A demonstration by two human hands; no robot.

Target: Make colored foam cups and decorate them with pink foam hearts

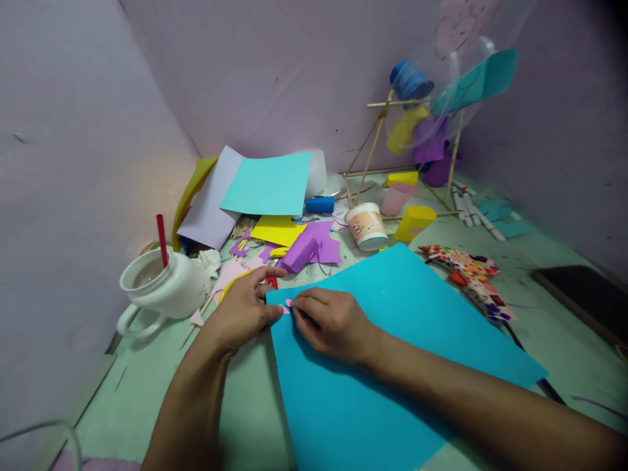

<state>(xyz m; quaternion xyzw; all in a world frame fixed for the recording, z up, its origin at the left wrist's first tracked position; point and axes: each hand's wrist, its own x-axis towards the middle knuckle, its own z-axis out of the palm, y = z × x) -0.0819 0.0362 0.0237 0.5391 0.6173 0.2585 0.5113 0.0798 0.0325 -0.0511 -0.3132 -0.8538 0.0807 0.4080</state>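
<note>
A large blue sheet lies on the table. My right hand rests over its upper left part, thumb and fingertips pinched on a small pink piece. My left hand is at the sheet's left corner, its thumb beside another bit of pink on the sheet and its index finger stretched out above the corner. Its thumb and fingers are apart. Just behind the corner, something red shows partly behind my left fingers. A purple paper roll lies beyond my hands.
A white pot with a red stick stands left. Behind are a light blue sheet, a paper cup and a stick frame with colored cups. Patterned cloth and a dark phone-like object lie right.
</note>
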